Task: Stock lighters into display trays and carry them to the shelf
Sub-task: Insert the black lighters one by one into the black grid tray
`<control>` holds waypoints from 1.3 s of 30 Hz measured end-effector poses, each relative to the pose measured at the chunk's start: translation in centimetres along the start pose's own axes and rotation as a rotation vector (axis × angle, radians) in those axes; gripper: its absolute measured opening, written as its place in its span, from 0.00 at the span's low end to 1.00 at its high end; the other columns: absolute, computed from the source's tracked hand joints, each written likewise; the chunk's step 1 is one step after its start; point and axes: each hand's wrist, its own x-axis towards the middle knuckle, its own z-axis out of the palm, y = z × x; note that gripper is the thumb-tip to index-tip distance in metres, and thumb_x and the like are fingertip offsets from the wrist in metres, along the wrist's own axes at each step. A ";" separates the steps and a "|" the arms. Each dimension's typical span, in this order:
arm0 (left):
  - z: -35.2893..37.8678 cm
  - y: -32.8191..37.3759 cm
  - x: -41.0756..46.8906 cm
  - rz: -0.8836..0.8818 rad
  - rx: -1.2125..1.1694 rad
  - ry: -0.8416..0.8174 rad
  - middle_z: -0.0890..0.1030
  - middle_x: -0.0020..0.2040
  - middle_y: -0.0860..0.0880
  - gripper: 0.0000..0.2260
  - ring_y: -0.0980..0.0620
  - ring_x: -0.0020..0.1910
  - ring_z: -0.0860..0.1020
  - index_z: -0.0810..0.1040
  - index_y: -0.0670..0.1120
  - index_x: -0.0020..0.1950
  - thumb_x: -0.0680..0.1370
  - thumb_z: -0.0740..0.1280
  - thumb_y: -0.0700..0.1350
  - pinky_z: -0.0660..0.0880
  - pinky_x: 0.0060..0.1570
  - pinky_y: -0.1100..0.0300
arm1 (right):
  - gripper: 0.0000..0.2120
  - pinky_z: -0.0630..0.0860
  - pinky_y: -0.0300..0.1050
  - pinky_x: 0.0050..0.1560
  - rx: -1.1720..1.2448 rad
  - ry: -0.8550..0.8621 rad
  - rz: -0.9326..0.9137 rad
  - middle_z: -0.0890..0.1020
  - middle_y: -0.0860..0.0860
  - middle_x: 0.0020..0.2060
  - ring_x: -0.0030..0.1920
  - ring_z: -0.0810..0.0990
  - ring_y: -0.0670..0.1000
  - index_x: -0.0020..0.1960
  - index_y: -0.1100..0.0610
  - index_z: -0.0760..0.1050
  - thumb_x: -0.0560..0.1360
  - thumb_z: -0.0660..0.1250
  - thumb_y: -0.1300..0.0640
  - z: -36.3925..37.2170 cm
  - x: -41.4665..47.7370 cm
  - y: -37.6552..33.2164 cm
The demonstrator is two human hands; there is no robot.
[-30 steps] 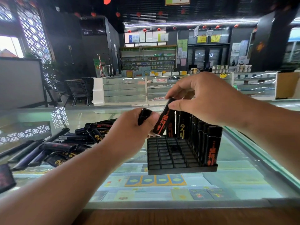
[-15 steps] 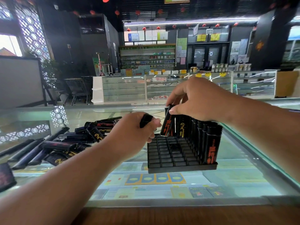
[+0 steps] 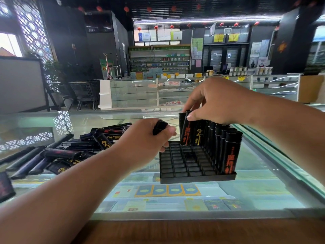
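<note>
R hand (image 3: pixel 216 101) pinching the top of a lighter (image 3: pixel 185 132), nearly upright w/ a slight lean, foot at a back-row slot of the tray (image 3: pixel 197 178). L hand (image 3: pixel 146 140) just beside at its 9 o'clock, gripping the next lighter (image 3: pixel 159 127). Loose pile (image 3: pixel 79 147) further out at 9 on the glass counter (image 3: pixel 263 182).

shop | glass display counters (image 3: pixel 133 92) | stocked wall shelves (image 3: pixel 159 59)

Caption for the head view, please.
Right hand sets a lighter into the tray; left hand holds a second lighter beside loose lighters on the counter.
</note>
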 end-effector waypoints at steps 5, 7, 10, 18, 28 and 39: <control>-0.1 0.0 -0.1 -0.006 0.021 -0.003 0.81 0.31 0.58 0.11 0.62 0.33 0.80 0.80 0.52 0.44 0.79 0.63 0.56 0.68 0.30 0.68 | 0.06 0.66 0.33 0.33 -0.017 -0.052 0.012 0.80 0.38 0.35 0.35 0.76 0.38 0.47 0.43 0.83 0.71 0.74 0.51 -0.1 -0.2 -0.3; -0.1 0.1 -0.1 -0.011 0.004 -0.001 0.80 0.31 0.59 0.12 0.62 0.33 0.79 0.81 0.52 0.45 0.79 0.63 0.56 0.68 0.30 0.68 | 0.07 0.66 0.34 0.35 -0.040 -0.097 0.015 0.79 0.38 0.39 0.39 0.76 0.39 0.51 0.41 0.81 0.74 0.71 0.50 0.0 -0.3 -0.5; -0.3 0.2 -0.1 -0.008 -0.047 0.010 0.80 0.31 0.59 0.12 0.63 0.31 0.77 0.81 0.52 0.44 0.79 0.63 0.57 0.68 0.33 0.65 | 0.08 0.66 0.33 0.38 -0.061 -0.149 0.013 0.75 0.37 0.43 0.43 0.74 0.39 0.54 0.38 0.79 0.77 0.67 0.48 -0.3 -0.5 -0.6; -0.5 0.4 -0.3 -0.011 -0.149 -0.031 0.78 0.29 0.56 0.13 0.58 0.30 0.77 0.81 0.51 0.42 0.77 0.64 0.59 0.72 0.33 0.64 | 0.08 0.71 0.32 0.41 0.078 0.014 -0.082 0.80 0.40 0.44 0.43 0.77 0.40 0.51 0.40 0.80 0.78 0.64 0.50 -1.1 -2.0 -0.9; -0.5 1.2 -1.1 0.134 -0.140 -0.194 0.67 0.27 0.54 0.11 0.50 0.31 0.65 0.83 0.60 0.40 0.74 0.65 0.62 0.64 0.37 0.52 | 0.05 0.69 0.34 0.47 0.119 0.025 -0.236 0.81 0.36 0.38 0.45 0.76 0.39 0.48 0.40 0.80 0.72 0.70 0.45 -0.1 -3.4 -3.0; -0.3 1.3 -1.3 0.155 -0.143 -0.222 0.71 0.28 0.54 0.11 0.54 0.29 0.71 0.78 0.48 0.40 0.77 0.67 0.54 0.70 0.32 0.58 | 0.02 0.72 0.34 0.42 0.123 0.038 -0.210 0.80 0.37 0.38 0.42 0.77 0.41 0.42 0.43 0.78 0.74 0.70 0.48 0.1 -3.4 -3.3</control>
